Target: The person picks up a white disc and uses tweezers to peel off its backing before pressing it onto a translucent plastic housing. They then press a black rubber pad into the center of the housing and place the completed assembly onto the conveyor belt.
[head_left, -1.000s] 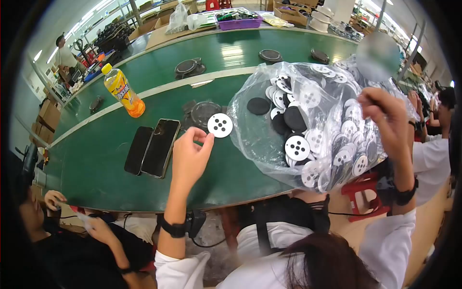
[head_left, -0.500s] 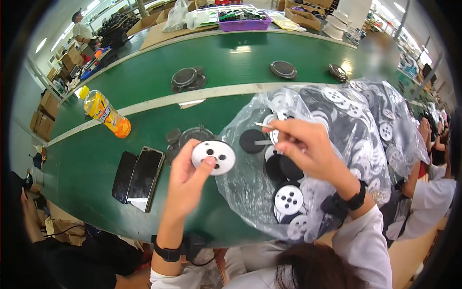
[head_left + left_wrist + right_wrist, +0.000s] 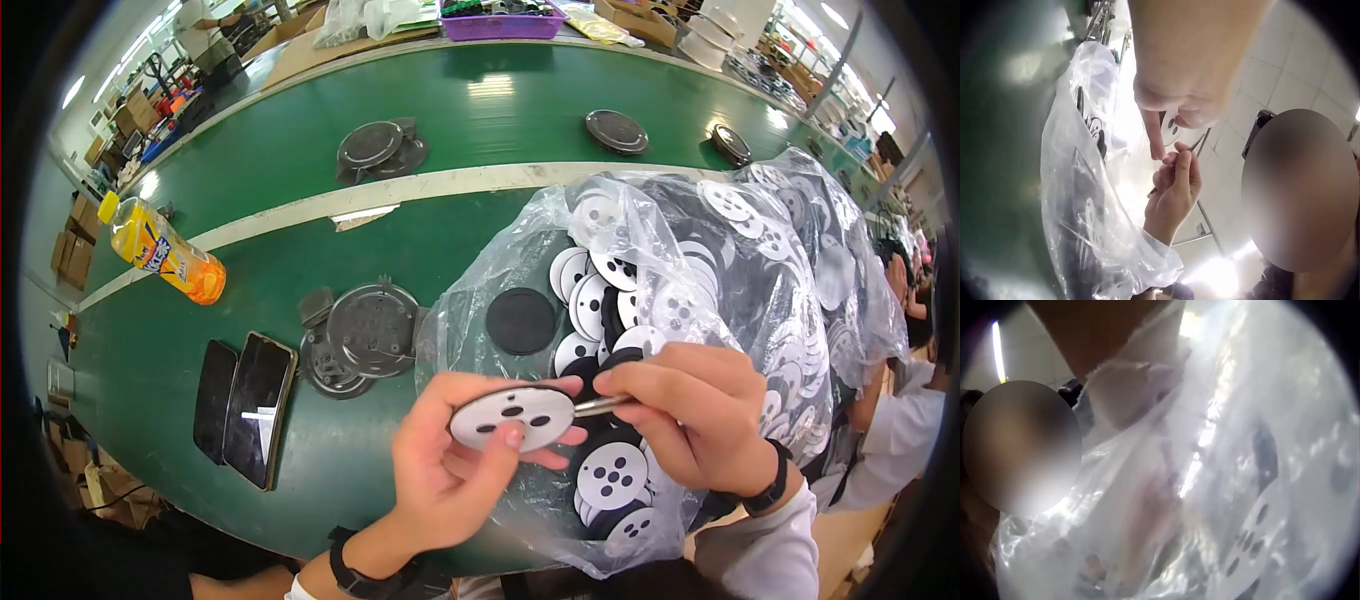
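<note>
My left hand (image 3: 450, 470) holds a white disc (image 3: 490, 415) with dark holes, thumb on its face and fingers behind it. My right hand (image 3: 690, 415) pinches metal tweezers (image 3: 600, 405), whose tip is at the disc's right edge. Beneath and beside both hands lies a clear plastic bag (image 3: 460, 340) full of white and black discs. In the left wrist view the disc (image 3: 1171, 130) is in the left hand (image 3: 1175, 103), and the right hand (image 3: 1175, 194) grips the tweezers (image 3: 1197, 144). Plastic film covers most of the right wrist view, blurring the hand there.
Two phones (image 3: 258, 410) lie at the left of the green table (image 3: 150, 400), with a drink bottle (image 3: 165, 250) behind them. Dark round parts (image 3: 372, 325) sit left of the bag. More round parts (image 3: 617, 132) and a purple tray (image 3: 500, 27) are farther back.
The right hand came down from the right with the tweezers to the disc. The left hand, holding the disc, moved toward the right hand, and the disc tilted. The head view shifted.
</note>
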`<state>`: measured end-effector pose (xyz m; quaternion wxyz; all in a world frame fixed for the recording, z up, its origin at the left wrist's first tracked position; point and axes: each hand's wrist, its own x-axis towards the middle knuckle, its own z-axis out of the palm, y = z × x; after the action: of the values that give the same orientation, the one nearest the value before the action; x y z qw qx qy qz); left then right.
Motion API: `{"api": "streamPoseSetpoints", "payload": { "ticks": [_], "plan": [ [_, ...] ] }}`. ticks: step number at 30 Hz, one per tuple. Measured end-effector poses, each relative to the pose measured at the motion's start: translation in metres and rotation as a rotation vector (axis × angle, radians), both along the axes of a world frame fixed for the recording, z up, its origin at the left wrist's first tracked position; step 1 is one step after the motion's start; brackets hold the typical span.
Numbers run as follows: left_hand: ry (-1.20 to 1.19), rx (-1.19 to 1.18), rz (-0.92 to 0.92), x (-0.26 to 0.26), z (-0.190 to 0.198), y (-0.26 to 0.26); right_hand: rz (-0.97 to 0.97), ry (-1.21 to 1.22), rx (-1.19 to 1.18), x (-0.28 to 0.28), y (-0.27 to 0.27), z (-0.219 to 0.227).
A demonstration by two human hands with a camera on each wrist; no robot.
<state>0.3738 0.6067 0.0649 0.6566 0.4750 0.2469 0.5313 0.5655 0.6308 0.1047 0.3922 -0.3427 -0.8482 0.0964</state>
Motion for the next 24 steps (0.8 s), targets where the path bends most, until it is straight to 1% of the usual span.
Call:
{"api": "streamPoseSetpoints", "payload": {
  "ticks": [1,2,3,5,6,10,12,13,15,16,18,19,21,24],
  "plan": [
    [-0.092,0.027,0.005,0.003,-0.004,-0.002,-0.004,-0.016,0.028,0.000,-0.002,-0.002],
    [-0.021,0.089,-0.025,0.000,-0.006,-0.002,0.009,-0.002,0.105,-0.002,0.000,-0.006],
    [-0.021,0.091,-0.029,0.002,-0.007,-0.004,0.005,-0.001,0.106,-0.002,-0.001,-0.006],
    [-0.076,0.124,0.014,0.007,-0.010,-0.009,-0.008,-0.115,0.214,-0.003,-0.006,-0.004],
    [-0.036,0.115,0.022,0.007,-0.007,-0.011,-0.012,-0.131,0.271,-0.003,-0.005,-0.008],
    [-0.043,0.101,0.043,0.007,-0.007,-0.014,-0.037,-0.154,0.317,-0.004,-0.007,-0.007],
    [-0.077,0.173,0.078,0.008,-0.009,-0.015,-0.076,-0.223,0.424,-0.004,-0.008,-0.006],
    [-0.073,0.174,0.080,0.008,-0.007,-0.015,-0.075,-0.219,0.425,-0.005,-0.008,-0.006],
    [0.124,0.184,0.105,0.008,-0.002,-0.014,-0.102,-0.227,0.440,-0.007,-0.009,-0.006],
    [0.126,0.185,0.104,0.007,-0.004,-0.013,-0.104,-0.224,0.441,-0.007,-0.010,-0.007],
    [0.147,0.266,0.111,0.006,-0.008,-0.013,-0.100,-0.213,0.440,-0.007,-0.010,-0.008],
    [0.150,0.266,0.111,0.007,-0.008,-0.014,-0.100,-0.210,0.440,-0.007,-0.010,-0.010],
    [0.063,0.210,0.125,0.010,-0.007,-0.016,-0.101,-0.164,0.418,-0.007,-0.009,-0.012],
    [0.071,0.216,0.115,0.008,-0.009,-0.014,-0.102,-0.192,0.390,-0.007,-0.009,-0.011]
  ]
}}
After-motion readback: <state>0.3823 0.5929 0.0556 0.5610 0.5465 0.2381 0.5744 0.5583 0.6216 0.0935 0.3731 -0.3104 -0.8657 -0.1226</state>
